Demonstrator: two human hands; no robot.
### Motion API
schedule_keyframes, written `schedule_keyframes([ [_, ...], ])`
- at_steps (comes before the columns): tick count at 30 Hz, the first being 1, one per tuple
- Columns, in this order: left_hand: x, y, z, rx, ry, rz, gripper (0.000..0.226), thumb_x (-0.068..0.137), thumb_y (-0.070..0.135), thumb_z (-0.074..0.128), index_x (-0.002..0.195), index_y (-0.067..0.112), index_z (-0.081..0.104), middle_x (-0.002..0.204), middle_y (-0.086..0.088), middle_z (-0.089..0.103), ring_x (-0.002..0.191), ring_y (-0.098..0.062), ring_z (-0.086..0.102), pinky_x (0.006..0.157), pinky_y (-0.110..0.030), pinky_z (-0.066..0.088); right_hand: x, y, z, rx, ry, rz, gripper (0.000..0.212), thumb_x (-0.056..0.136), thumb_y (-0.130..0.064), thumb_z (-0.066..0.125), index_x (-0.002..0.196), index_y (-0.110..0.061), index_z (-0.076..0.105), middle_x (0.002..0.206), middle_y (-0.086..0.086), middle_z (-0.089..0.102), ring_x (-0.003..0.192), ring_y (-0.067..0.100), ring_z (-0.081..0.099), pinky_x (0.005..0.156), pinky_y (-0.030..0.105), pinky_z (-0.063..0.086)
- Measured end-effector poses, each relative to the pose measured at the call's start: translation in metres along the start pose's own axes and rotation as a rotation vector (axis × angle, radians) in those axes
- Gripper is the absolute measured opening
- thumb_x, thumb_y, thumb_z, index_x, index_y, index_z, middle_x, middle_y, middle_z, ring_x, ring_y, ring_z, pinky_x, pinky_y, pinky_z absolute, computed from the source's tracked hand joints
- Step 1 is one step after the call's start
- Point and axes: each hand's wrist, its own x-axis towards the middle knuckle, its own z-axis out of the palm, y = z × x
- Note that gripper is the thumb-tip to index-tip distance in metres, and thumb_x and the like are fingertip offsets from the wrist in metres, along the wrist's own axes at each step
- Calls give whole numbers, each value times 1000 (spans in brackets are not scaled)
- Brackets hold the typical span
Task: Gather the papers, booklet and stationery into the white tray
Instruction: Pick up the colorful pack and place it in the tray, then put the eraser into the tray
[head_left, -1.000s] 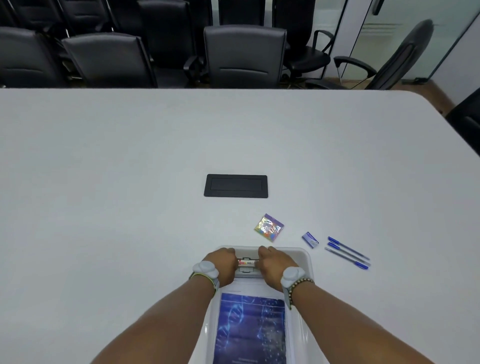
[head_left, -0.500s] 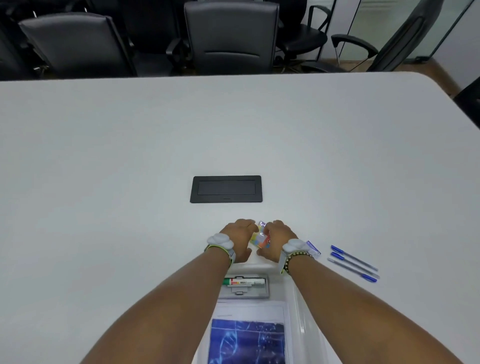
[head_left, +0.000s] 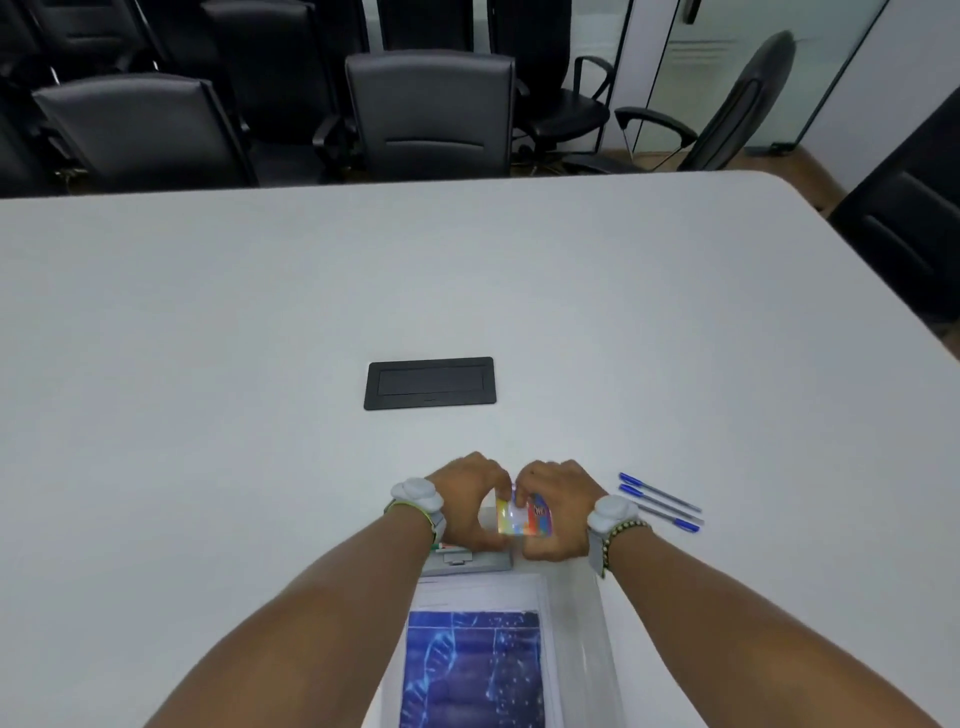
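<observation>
The white tray (head_left: 592, 618) lies at the table's near edge between my forearms. A blue booklet (head_left: 472, 670) rests on papers (head_left: 483, 590) inside it, with a grey case (head_left: 467, 561) and a marker at the far end. Both hands meet above that far end. My right hand (head_left: 558, 506) grips a small shiny multicoloured packet (head_left: 522, 517). My left hand (head_left: 470, 501) touches the packet's left edge with curled fingers. Three blue pens (head_left: 660, 501) lie on the table just right of my right wrist. The small blue item seen earlier is hidden.
A black rectangular cable hatch (head_left: 430, 383) is set into the white table (head_left: 208, 364) beyond my hands. Black office chairs (head_left: 431, 114) line the far side, and another stands at the right edge.
Both hands left the case in the tray, reached forward to the shiny packet on the table, took hold of it and drew it back over the tray's far end.
</observation>
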Motion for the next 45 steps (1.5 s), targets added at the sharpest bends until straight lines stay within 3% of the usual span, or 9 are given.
schedule_keyframes([
  [5,-32,51,50,138,-97,95,63,67,79,66,111,34,59,107,7,64,101,-17,55,95,-35,45,-74,-12,25,-122,-166,-36,55,59,-68,65,101,-34,53,99,-14,56,83,11,56,88,34,37],
  [9,-44,66,87,150,-141,68,65,71,80,62,112,30,65,109,7,68,104,-19,56,94,-36,45,-100,-5,46,-174,-172,-32,51,68,-71,61,105,-36,62,119,-15,61,112,8,55,100,41,32],
  [14,-4,69,75,-164,109,-118,30,87,55,60,102,31,70,97,9,71,89,-12,64,83,-27,53,-71,31,28,179,422,519,14,82,-39,62,95,-34,64,106,-15,63,99,9,60,85,34,45],
  [17,43,65,59,-255,276,-231,21,91,45,58,101,30,69,95,11,71,88,-10,62,80,-29,53,-46,60,12,247,261,731,11,89,-36,60,95,-29,66,100,-6,66,92,18,65,74,27,47],
  [22,113,45,64,-160,56,-309,41,93,41,61,131,26,58,130,4,64,121,-20,56,98,-31,47,-17,95,11,107,-72,690,25,82,-48,66,97,-29,70,101,-6,69,92,17,65,73,25,47],
  [26,131,29,73,-98,-70,-289,46,93,37,61,137,30,53,140,1,60,128,-24,54,103,-35,46,-7,108,17,132,-96,661,21,76,-40,70,94,-28,72,97,-7,71,84,17,67,70,23,51],
  [34,87,23,35,107,106,23,31,83,46,67,110,31,69,101,5,71,97,-21,63,88,-26,41,-9,79,2,410,220,430,18,57,-36,77,73,-29,73,78,-12,72,75,7,65,66,30,56],
  [40,27,40,38,111,112,154,24,73,47,71,90,29,72,83,8,69,81,-19,60,79,-33,49,-36,35,12,212,127,131,23,58,-42,79,75,-30,70,75,-16,66,77,6,57,70,23,44],
  [45,-5,45,80,173,152,122,20,87,49,61,96,32,67,101,12,65,95,-16,55,81,-35,45,-58,18,33,20,-11,57,25,77,-49,66,91,-30,72,95,-15,71,92,10,57,84,27,41],
])
